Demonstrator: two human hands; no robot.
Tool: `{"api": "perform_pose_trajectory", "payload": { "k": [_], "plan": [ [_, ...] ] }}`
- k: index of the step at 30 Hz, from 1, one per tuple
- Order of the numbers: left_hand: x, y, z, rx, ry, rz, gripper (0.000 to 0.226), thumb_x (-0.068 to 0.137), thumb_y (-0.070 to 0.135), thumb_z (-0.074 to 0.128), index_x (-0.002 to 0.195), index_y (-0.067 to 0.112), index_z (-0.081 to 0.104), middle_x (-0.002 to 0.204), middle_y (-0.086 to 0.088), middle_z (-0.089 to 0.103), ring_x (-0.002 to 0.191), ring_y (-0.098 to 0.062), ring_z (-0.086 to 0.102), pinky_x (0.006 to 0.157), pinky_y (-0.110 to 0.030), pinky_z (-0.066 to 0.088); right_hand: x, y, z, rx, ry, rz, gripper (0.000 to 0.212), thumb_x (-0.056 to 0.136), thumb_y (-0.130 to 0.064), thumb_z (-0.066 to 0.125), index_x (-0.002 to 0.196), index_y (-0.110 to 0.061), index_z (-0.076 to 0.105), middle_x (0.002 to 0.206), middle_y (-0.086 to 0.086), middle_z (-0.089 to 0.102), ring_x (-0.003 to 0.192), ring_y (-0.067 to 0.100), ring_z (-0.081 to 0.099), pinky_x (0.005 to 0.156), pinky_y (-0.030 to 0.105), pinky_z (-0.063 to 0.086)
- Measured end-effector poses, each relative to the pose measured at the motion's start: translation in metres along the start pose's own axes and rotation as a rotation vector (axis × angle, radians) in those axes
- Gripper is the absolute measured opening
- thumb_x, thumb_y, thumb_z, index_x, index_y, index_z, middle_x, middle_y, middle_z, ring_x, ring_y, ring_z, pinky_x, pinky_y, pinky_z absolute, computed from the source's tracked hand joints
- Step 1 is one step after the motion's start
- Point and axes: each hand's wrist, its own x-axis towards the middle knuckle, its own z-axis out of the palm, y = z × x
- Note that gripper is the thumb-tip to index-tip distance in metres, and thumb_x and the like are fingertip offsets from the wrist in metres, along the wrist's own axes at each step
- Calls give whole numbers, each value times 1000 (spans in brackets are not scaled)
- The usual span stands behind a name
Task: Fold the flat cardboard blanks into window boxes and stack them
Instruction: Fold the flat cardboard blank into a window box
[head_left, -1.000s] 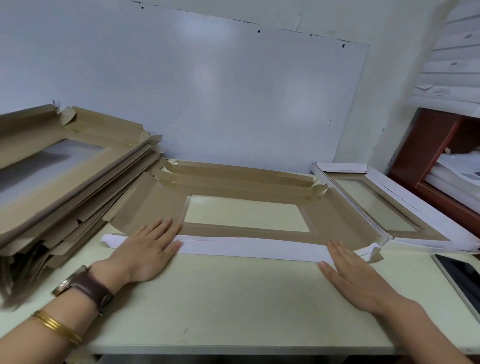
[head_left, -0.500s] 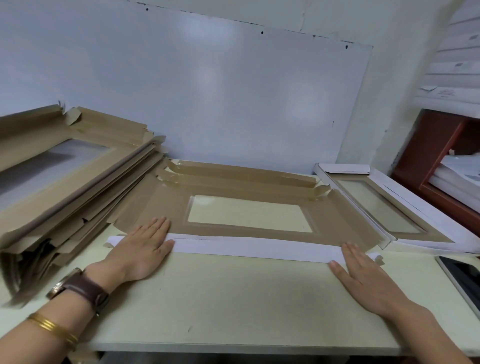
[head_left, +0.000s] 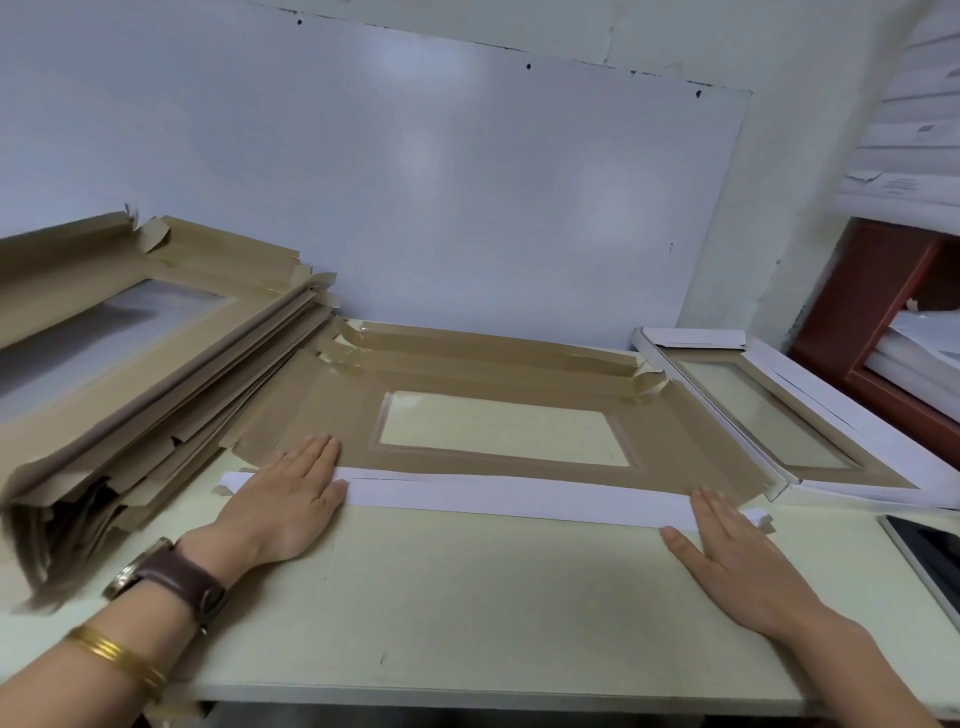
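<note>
A brown cardboard blank (head_left: 332, 410) with a clear rectangular window lies flat on the table in front of me. Its near flap (head_left: 514, 496) is folded over, white side up. My left hand (head_left: 283, 506) presses flat on the flap's left end, fingers spread a little. On the flap's right end rests my right hand (head_left: 727, 551), also flat. Neither hand grips anything. A folded white window box (head_left: 831, 410) lies at the right. A tall pile of flat brown blanks (head_left: 135, 374) sits at the left.
The pale table (head_left: 493, 613) has its front edge close to me. A white board (head_left: 415, 197) leans on the wall behind. A phone or tablet (head_left: 930, 551) lies at the right edge. A red-brown shelf (head_left: 878, 306) with white sheets stands at the far right.
Both hands have slid slightly along the white folded flap and still press it down. The view has shifted a little. The blank stays in place.
</note>
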Motion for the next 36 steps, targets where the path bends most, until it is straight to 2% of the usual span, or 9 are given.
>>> {"api": "perform_pose_trajectory", "payload": {
  "k": [21,24,26,28,30,32,34,36],
  "plan": [
    [-3,4,1,1,66,5,62,103,44,15,154,12,-1,162,-2,-4,149,-13,-6,120,-28,-4,3,-2,-4,29,-6,1,80,94,-63,26,155,-17,3,162,-6,-1,148,5,-6,118,27,2],
    [-4,5,-1,-20,129,8,63,102,43,21,153,7,8,161,-6,6,148,-18,2,120,-29,1,1,-1,-3,36,17,-6,81,93,-64,25,155,-16,3,162,-6,1,148,6,-6,119,28,4],
    [-5,9,-4,19,224,14,60,101,40,29,149,6,18,156,-8,19,145,-24,11,120,-35,6,2,-2,-3,56,54,-10,81,94,-62,28,155,-14,4,162,-5,1,148,7,-5,119,29,7],
    [-8,18,-9,40,319,47,57,97,29,44,145,1,29,150,-14,29,143,-32,19,119,-43,12,0,-6,-5,74,103,-24,80,96,-57,34,154,-11,5,162,-2,0,148,9,-6,119,29,8],
    [-10,27,-12,9,414,131,50,82,5,57,131,-3,47,138,-22,43,133,-42,34,111,-49,29,-3,-11,-7,66,174,-71,76,96,-51,39,154,-12,8,162,-1,3,149,11,-5,117,30,12],
    [-15,38,-14,-23,475,241,48,66,-10,56,113,-1,58,123,-21,51,113,-43,49,90,-46,45,-7,-19,-10,38,257,-139,71,96,-40,48,153,-13,15,161,3,11,149,16,0,117,34,15],
    [-20,51,-15,-5,478,359,41,63,-12,59,102,2,61,115,-17,54,101,-38,53,75,-37,45,-10,-28,-11,25,317,-221,64,92,-24,58,148,-8,30,157,11,21,148,24,10,116,38,19],
    [-24,63,-12,17,476,466,26,73,-3,64,98,4,63,115,-14,56,100,-34,54,78,-36,47,-11,-37,-10,36,346,-294,55,87,-14,63,138,-7,44,149,15,32,141,30,25,111,38,25]
  ]
}}
